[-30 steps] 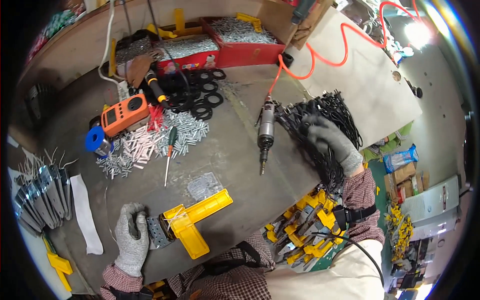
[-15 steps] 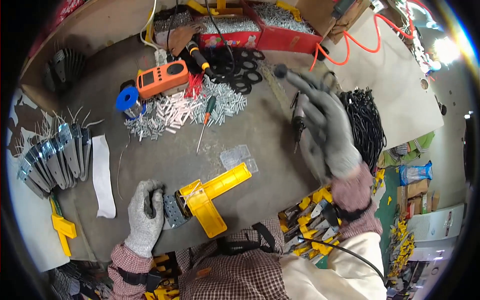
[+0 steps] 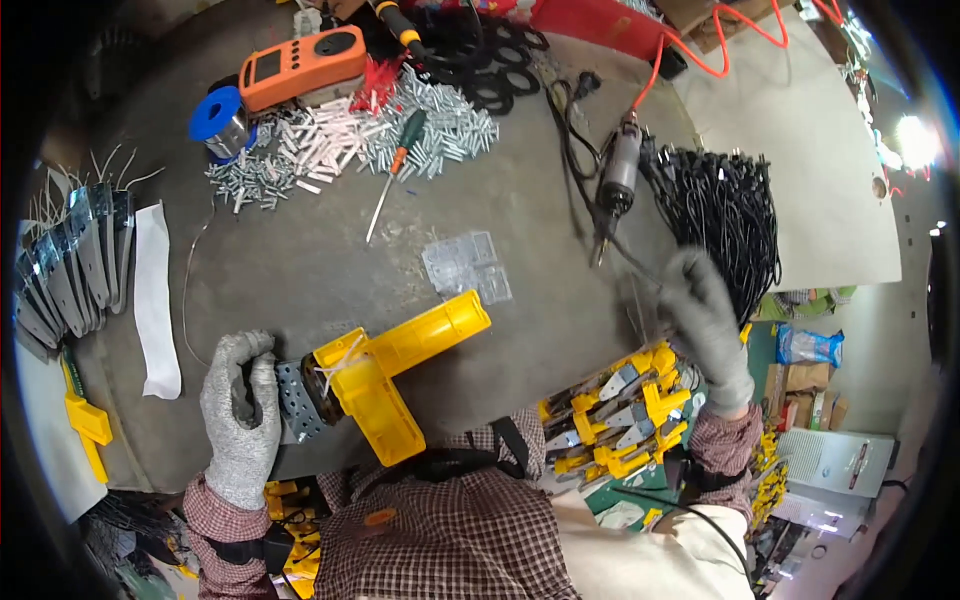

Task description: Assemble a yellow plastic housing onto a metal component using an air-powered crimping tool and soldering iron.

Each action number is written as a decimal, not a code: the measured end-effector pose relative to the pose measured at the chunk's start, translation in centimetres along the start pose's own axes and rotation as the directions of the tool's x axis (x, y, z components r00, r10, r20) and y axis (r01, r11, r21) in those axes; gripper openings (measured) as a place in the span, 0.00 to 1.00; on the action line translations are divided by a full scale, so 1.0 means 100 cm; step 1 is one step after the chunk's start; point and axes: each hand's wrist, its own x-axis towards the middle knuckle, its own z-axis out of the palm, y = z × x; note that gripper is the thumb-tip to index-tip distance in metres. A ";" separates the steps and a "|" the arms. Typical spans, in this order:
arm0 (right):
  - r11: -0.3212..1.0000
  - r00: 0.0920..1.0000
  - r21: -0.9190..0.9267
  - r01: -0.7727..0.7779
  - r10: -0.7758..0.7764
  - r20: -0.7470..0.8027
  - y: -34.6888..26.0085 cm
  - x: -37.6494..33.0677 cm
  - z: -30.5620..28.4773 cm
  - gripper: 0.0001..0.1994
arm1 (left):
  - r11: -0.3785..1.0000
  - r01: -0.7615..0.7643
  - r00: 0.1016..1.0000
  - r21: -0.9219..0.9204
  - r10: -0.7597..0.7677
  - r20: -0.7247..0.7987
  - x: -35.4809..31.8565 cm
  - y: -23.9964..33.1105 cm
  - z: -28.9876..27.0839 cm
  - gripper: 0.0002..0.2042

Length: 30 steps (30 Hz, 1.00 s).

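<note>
Two gloved hands: left hand (image 3: pixel 240 410) gripping yellow housing (image 3: pixel 385 375), barrel up-right; right hand (image 3: pixel 705 325) pinching black cable (image 3: pixel 620 255)

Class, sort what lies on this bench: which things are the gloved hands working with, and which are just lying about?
In hand:
left hand gripping the yellow T-shaped part
right hand drawing a black cable off the cable bundle

Lying about:
orange meter
green screwdriver
solder spool
pneumatic driver

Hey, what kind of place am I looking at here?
Most likely a small assembly workshop: a worn workbench strewn with metal terminals, an orange multimeter, a bundle of black cables and stacks of yellow plastic parts.
</note>
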 end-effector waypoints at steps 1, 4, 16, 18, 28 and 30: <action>0.895 0.993 0.431 -0.113 0.087 0.079 -0.040 0.001 0.016 0.19 | 1.000 0.007 1.000 -0.004 -0.007 -0.008 -0.004 0.001 -0.005 0.06; 0.844 0.948 0.467 -0.265 0.139 0.286 -0.059 0.021 0.051 0.20 | 0.990 -0.083 0.996 0.115 0.079 0.040 0.007 0.005 -0.017 0.07; 0.210 0.480 -0.524 0.826 -0.749 0.457 -0.128 0.054 0.125 0.07 | 0.824 -0.181 0.914 -0.536 0.342 0.217 0.071 0.094 0.023 0.19; 0.470 0.518 -0.222 0.854 -0.729 0.448 -0.113 0.070 0.139 0.06 | 0.760 0.039 0.929 -0.649 0.211 0.303 0.069 0.089 0.013 0.14; 0.888 0.852 0.294 0.354 -0.435 0.290 -0.068 0.102 0.207 0.13 | 0.605 0.383 0.924 -0.698 -0.231 0.306 0.080 0.037 0.009 0.11; 0.923 0.858 0.316 0.221 -0.338 0.386 -0.084 0.095 0.206 0.13 | 0.567 0.428 0.904 -0.704 -0.265 0.337 0.076 0.031 0.006 0.12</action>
